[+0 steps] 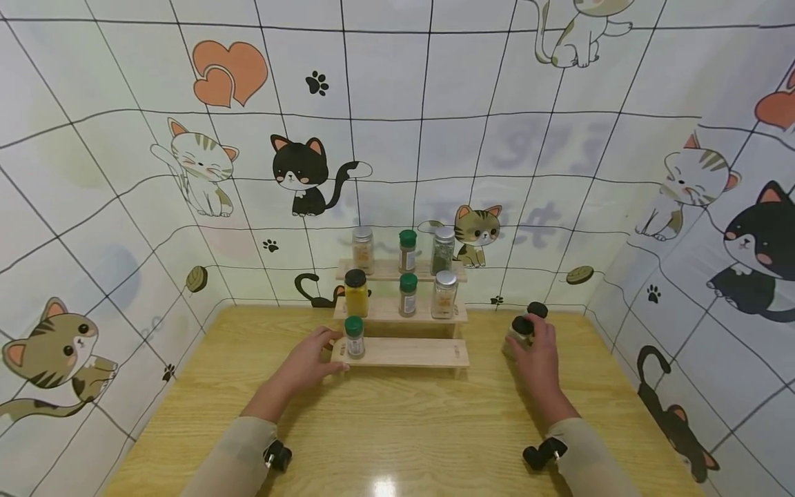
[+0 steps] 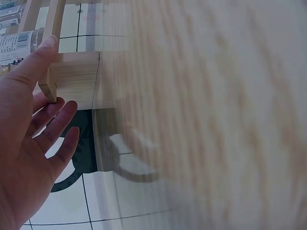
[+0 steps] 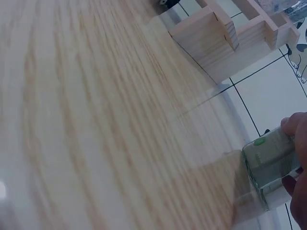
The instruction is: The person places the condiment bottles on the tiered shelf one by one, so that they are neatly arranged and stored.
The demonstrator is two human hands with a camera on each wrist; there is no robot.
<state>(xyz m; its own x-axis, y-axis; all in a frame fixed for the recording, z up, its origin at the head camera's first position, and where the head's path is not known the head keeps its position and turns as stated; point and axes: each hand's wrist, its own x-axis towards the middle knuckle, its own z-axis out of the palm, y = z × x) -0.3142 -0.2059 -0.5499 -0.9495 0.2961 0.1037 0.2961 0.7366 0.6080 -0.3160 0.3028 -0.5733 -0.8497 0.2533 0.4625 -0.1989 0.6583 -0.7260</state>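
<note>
A three-tier wooden spice rack (image 1: 404, 353) stands at the table's middle. My left hand (image 1: 306, 362) grips the left end of its lowest shelf, thumb at the front edge and fingers behind. Close by on that shelf is a small green-lidded spice jar (image 1: 355, 338). To the right of the rack, my right hand (image 1: 540, 359) holds a glass spice jar (image 1: 522, 326) with a black lid, low over the table. In the right wrist view its square glass base (image 3: 268, 163) shows pale contents. Another black-lidded jar (image 1: 537, 309) is just behind, mostly hidden by the hand.
The middle shelf bears a yellow-filled jar (image 1: 356, 293), a green-lidded jar (image 1: 408, 295) and a silver-lidded jar (image 1: 444, 295). On the top shelf are two silver-lidded jars around a green-lidded one (image 1: 407, 251). Cat-print sheeting (image 1: 397, 152) encloses the wooden table (image 1: 397, 428) at back and sides.
</note>
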